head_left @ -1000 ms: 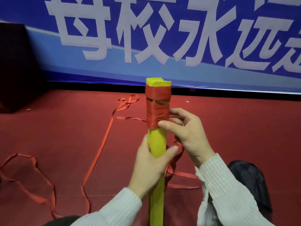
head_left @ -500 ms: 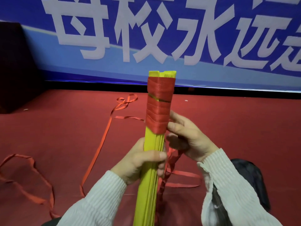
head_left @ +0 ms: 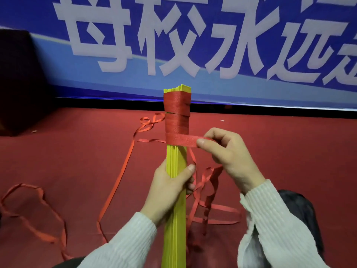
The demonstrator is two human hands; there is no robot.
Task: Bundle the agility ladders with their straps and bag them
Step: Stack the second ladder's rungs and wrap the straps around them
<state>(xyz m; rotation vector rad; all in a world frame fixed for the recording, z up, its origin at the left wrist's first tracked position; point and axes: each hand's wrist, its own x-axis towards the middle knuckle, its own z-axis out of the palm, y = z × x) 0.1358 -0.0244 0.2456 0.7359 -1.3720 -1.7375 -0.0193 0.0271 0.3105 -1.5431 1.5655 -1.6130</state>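
The scene is lit evenly and fairly brightly from overhead, with no glare. Soft shadow is cast on the red carpet (head_left: 77, 161) below the blue banner (head_left: 193, 35). Left of the banner, a dark block (head_left: 19, 80) is lost in shade. The banner's lines are bowed by wide-angle distortion. Slight softness is seen throughout.

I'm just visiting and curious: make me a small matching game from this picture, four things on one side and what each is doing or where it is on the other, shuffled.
Things:
1. left hand
2. right hand
3. loose strap
4. dark bag

States:
A. trails across the red floor
B. pinches the red strap pulled sideways from the wrap
C. lies behind the right sleeve
D. grips the yellow slats below the wrap

Pairs: 1-D, 2-B, 3-A, 4-C
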